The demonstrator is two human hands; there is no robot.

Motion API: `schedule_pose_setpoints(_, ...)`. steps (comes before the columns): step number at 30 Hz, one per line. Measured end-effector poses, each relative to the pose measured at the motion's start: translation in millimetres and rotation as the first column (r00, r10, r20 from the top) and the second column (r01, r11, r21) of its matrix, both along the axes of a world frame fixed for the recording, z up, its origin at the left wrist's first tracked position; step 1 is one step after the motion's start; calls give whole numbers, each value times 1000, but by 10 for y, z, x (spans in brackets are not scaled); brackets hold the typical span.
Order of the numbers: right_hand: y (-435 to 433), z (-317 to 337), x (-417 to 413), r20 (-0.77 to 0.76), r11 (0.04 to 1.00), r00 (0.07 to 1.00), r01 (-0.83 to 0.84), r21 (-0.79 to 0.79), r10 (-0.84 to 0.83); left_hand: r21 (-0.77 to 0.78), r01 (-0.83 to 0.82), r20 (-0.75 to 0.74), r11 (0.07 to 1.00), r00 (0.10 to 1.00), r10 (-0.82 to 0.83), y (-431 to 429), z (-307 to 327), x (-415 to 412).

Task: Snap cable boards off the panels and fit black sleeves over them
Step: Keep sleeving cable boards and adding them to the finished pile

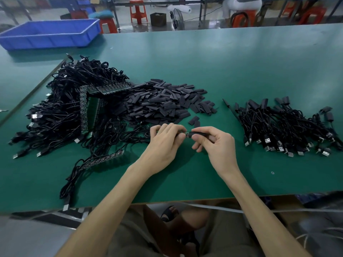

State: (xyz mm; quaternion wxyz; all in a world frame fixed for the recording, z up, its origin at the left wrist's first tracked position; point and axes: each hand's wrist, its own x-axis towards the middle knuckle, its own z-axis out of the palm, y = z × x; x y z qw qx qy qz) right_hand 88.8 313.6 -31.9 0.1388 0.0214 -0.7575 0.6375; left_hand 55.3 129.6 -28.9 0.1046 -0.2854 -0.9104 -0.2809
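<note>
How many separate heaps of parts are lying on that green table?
3: tangled cables with panels at left, loose black sleeves in the middle, sleeved cables at right. None seems hidden.

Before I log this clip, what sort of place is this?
Probably a small electronics assembly workshop: a green-topped workbench, a heap of USB cables on board panels, a pile of black sleeves, and a blue crate with red stools behind.

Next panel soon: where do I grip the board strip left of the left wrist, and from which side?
Probably pinch the strip at its right end, across the long edges, from the right: it lies flat and cables crowd its left end.
</note>
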Motion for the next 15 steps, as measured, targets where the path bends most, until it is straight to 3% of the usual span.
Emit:
schedule_pose_setpoints(3, -4, -1, 0, -4, 1000, 1000, 11, -15, -11, 26, -62, -17, 998, 998, 62, -26, -6, -30)
schedule_pose_setpoints(9, -12, 4, 17, -16, 999, 1000, -9, 42, 10, 158, -34, 123, 987, 992, 14, -76, 17, -53)
schedule_pose_setpoints(11, -33, 2, 16, -65, 980, 997, -17, 197, 30, 131, -27, 119, 991, 993, 12, -71, 32, -37)
schedule_pose_setpoints(15, -93, -11, 43, -194, 848, 980, 75, 525, 33, 44, -5, 66, 999, 998, 2, -66, 24, -15)
